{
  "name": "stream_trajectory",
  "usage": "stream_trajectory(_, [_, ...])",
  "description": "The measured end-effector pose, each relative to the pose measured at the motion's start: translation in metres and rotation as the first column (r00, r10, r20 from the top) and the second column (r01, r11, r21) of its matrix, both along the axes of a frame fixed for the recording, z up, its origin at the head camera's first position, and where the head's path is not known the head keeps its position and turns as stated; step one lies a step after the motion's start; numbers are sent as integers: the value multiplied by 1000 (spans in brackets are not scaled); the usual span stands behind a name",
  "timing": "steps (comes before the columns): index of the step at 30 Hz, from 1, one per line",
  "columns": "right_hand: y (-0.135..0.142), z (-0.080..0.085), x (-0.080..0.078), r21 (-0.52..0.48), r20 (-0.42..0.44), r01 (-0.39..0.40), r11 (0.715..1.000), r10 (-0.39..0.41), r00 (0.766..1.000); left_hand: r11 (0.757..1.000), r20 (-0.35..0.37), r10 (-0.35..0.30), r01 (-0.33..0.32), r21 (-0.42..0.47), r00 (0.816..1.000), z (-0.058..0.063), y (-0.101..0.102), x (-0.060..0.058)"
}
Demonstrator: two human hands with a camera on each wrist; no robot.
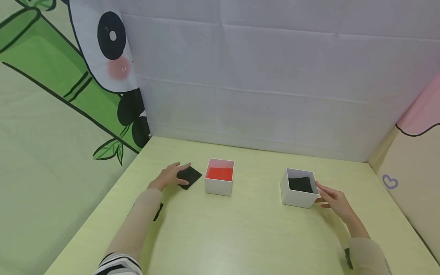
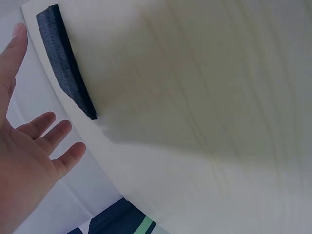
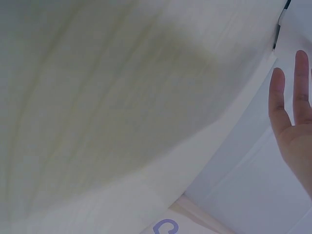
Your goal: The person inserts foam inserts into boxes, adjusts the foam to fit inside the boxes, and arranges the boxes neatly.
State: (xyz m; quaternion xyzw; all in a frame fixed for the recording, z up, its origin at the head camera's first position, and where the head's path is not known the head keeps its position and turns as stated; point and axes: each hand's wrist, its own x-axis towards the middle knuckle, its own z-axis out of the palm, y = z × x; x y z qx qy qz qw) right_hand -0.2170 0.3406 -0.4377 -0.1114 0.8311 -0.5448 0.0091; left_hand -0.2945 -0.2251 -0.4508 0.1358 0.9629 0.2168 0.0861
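A flat black square piece lies on the table at the left; in the left wrist view the black piece shows edge-on. My left hand reaches over its left side, fingers and thumb spread. From the left wrist, the hand shows its fingers apart and nothing gripped. On the right stands a white open box with a black piece inside. Fingertips of my right hand are right at the box's right wall. Two fairly straight fingers of that hand show from the right wrist.
Another white open box, holding something red, stands between the left hand and the right-hand box. Behind the pale table hangs a white cloth. A printed cloth with green bamboo borders the left side.
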Motion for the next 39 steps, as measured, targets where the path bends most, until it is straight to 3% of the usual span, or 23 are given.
stream_trajectory(9, [-1, -1, 2, -3, -12, -7, 1000, 7, 1000, 993, 67, 2, 5, -114, 998, -7, -1, -7])
stream_trajectory(17, [-2, -3, 3, -5, -12, -2, 1000, 2, 1000, 989, 103, 16, -1, -147, 995, -7, 1, -7])
stream_trajectory(27, [-2, -5, 3, -13, -17, -4, 1000, 4, 1000, 990, 54, -18, 25, -140, 998, -7, 2, -5])
stream_trajectory(39, [-2, -5, 4, -8, -14, 3, 1000, -3, 1000, 995, 12, 39, -38, -89, 999, -7, 9, -7])
